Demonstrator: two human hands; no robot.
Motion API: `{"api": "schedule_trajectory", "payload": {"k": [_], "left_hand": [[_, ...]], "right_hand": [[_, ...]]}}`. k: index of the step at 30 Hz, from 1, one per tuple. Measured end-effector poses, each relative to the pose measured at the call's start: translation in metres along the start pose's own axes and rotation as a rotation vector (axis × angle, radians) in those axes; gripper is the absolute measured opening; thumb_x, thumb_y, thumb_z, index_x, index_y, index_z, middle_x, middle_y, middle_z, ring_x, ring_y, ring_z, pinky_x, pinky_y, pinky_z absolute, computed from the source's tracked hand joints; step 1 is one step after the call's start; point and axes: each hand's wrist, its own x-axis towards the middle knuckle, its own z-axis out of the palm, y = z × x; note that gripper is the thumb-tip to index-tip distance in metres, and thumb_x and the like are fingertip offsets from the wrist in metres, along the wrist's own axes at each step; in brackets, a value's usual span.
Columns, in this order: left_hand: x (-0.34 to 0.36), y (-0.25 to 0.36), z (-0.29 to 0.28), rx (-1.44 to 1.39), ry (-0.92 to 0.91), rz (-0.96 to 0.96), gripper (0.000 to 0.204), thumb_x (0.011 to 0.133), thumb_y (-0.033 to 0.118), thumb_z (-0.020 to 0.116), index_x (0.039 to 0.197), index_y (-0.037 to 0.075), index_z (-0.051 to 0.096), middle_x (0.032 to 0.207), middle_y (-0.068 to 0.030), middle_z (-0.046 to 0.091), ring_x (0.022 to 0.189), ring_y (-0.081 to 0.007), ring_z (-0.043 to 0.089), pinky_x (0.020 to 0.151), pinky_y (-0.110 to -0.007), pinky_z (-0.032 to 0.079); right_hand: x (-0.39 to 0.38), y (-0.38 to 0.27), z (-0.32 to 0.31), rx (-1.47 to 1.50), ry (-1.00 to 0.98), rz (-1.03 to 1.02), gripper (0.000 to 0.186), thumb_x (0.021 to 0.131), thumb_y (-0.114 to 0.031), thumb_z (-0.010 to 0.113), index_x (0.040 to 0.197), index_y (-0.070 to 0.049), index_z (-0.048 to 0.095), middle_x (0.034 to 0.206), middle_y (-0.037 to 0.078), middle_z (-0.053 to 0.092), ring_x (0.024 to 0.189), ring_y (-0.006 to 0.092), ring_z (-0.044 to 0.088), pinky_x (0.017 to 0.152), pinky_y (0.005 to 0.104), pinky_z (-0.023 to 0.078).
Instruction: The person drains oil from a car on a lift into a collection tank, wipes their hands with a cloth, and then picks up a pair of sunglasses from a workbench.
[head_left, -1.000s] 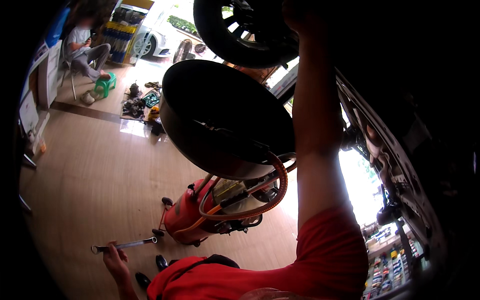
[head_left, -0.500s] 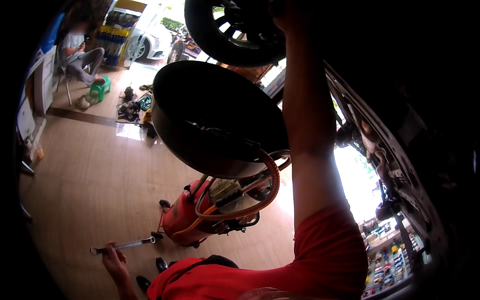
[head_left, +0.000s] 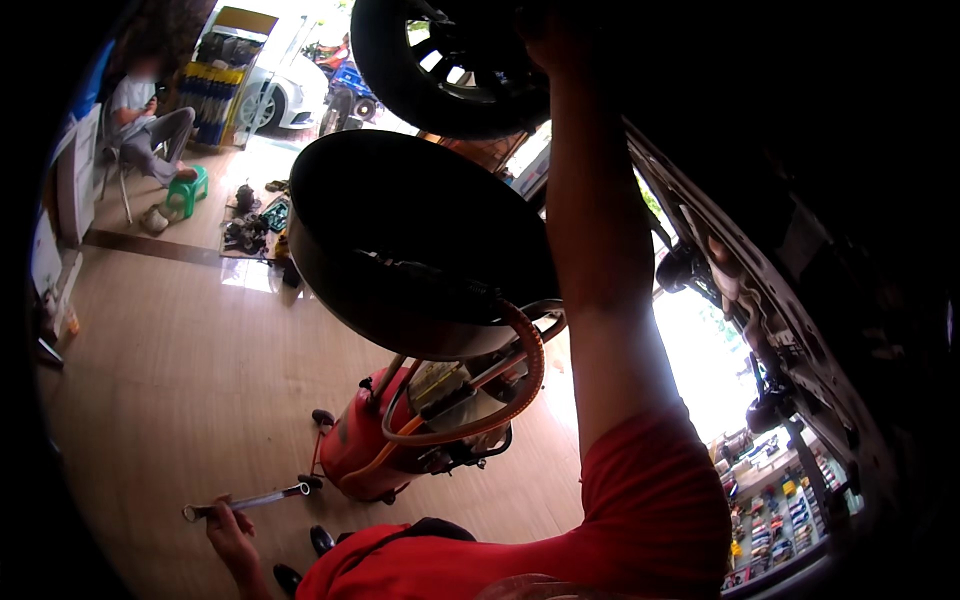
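Left hand (head_left: pixel 232 535), at 7 o'clock, is closed around a long silver metal wrench (head_left: pixel 245 501) held low above the wooden floor (head_left: pixel 160 380). Right hand (head_left: pixel 545 30) reaches to 12 o'clock beside a black car wheel (head_left: pixel 440 70); its grip cannot be determined. Black round drain pan (head_left: pixel 420 240) on a red wheeled tank (head_left: pixel 365 445) stands between.

The right arm rises straight from the red sleeve at 5 o'clock toward 12 o'clock, elbow extended; the right hand (head_left: pixel 545 35) is lost in shadow, its grip unreadable. The left hand (head_left: pixel 232 535) hangs low at 7 o'clock, fingers curled closed.
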Motion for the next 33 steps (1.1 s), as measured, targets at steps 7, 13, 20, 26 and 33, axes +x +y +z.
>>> {"api": "schedule_trajectory", "payload": {"k": [7,13,20,26,33], "left_hand": [[-0.005,0.010,-0.004,0.028,0.024,-0.019,0.026,0.098,0.025,0.044,0.101,0.003,0.057,0.060,0.0026,0.043,0.050,-0.0047,0.041,0.042,-0.020,0.033],[-0.004,0.013,-0.004,0.035,0.036,-0.005,0.027,0.098,0.026,0.044,0.101,0.003,0.057,0.060,0.0029,0.043,0.050,-0.0046,0.042,0.043,-0.020,0.034],[-0.001,0.002,-0.004,0.026,0.049,-0.029,0.027,0.099,0.026,0.043,0.102,0.003,0.057,0.061,0.0030,0.042,0.050,-0.0047,0.042,0.043,-0.020,0.034],[0.001,0.012,-0.004,0.022,0.015,-0.006,0.026,0.099,0.025,0.043,0.102,0.003,0.056,0.061,0.0030,0.042,0.051,-0.0047,0.041,0.044,-0.020,0.034],[-0.001,0.016,0.000,0.018,0.006,0.014,0.024,0.099,0.023,0.043,0.101,0.003,0.056,0.061,0.0028,0.042,0.051,-0.0047,0.041,0.043,-0.020,0.034]], "right_hand": [[0.015,0.006,-0.008,-0.171,0.006,-0.173,0.021,0.093,-0.024,0.052,0.075,-0.015,0.048,0.056,-0.002,0.043,0.041,0.0099,0.038,0.035,0.0229,0.029],[0.013,0.011,-0.024,0.432,-0.383,0.129,0.017,0.093,-0.021,0.051,0.078,-0.014,0.048,0.059,-0.001,0.044,0.045,0.0093,0.039,0.038,0.0232,0.029],[0.017,-0.003,-0.016,-0.085,-0.186,-0.069,0.014,0.091,-0.015,0.052,0.077,-0.014,0.051,0.063,0.000,0.047,0.051,0.0097,0.044,0.042,0.0236,0.035],[-0.002,-0.001,0.000,-0.127,-0.044,-0.140,0.013,0.088,-0.014,0.055,0.076,-0.015,0.053,0.066,0.001,0.053,0.053,0.0113,0.049,0.041,0.0241,0.038],[0.005,-0.005,-0.023,-0.065,0.103,-0.066,0.016,0.090,-0.024,0.058,0.078,-0.014,0.053,0.064,0.001,0.051,0.047,0.0108,0.046,0.041,0.0237,0.039]]}}
